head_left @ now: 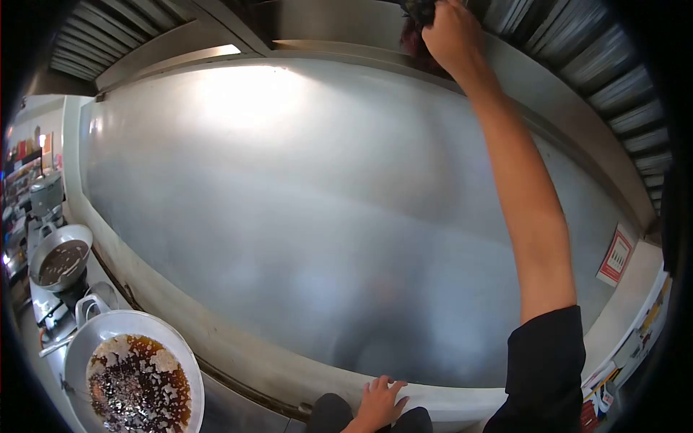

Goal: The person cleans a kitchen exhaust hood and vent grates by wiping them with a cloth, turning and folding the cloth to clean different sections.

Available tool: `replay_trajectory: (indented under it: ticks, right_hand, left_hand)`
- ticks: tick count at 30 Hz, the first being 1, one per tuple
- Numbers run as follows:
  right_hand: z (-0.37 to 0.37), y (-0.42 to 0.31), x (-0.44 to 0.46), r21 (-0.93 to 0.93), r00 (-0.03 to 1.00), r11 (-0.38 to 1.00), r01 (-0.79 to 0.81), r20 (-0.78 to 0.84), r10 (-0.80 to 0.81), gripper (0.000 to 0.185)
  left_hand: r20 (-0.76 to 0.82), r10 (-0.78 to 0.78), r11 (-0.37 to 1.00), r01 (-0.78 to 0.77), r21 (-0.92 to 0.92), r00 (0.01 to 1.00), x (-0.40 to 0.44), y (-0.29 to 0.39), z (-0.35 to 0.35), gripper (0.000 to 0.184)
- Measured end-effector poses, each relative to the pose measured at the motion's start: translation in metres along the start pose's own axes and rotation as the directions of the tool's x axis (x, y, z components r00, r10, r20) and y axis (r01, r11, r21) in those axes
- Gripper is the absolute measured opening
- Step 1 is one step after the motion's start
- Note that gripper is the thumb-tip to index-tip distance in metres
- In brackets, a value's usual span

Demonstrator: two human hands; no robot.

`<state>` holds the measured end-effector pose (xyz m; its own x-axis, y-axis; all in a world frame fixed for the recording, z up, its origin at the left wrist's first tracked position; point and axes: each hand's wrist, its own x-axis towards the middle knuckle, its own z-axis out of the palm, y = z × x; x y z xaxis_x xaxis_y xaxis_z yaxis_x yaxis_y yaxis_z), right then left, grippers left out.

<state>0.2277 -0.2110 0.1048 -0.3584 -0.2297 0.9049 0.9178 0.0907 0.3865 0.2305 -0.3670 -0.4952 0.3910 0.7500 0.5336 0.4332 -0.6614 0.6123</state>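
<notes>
My right hand [453, 35] is raised at the top, closed around a dark, crumpled cloth [416, 27] against the metal hood edge [332, 25]. Part of the cloth is hidden behind the fingers. Down at the bottom, my left hand [380, 403] has its fingers spread and holds nothing; its fingertips are by the pale ledge [447, 397] under the steel wall panel [303, 216].
At lower left stands a large pan [191, 361] of bubbling brown oil with pale bits. Behind it is a second pan [81, 237] with dark liquid. Ridged hood filters [570, 50] are overhead. A red-and-white sign [616, 255] hangs at the right.
</notes>
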Motion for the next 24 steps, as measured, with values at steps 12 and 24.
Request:
replay_trajectory:
  ticks: [12,24]
  right_hand:
    - [0.058,-0.036,0.021,-0.181,0.926,0.924,0.336,-0.114,-0.359,0.024]
    - [0.020,-0.014,0.023,-0.107,0.927,0.922,0.371,0.106,-0.361,0.023]
  left_hand:
    - [0.061,-0.234,0.972,0.234,-0.002,0.970,0.014,-0.014,0.004,0.040]
    - [-0.030,-0.120,0.991,0.122,0.054,0.992,-0.018,-0.013,-0.020,0.039]
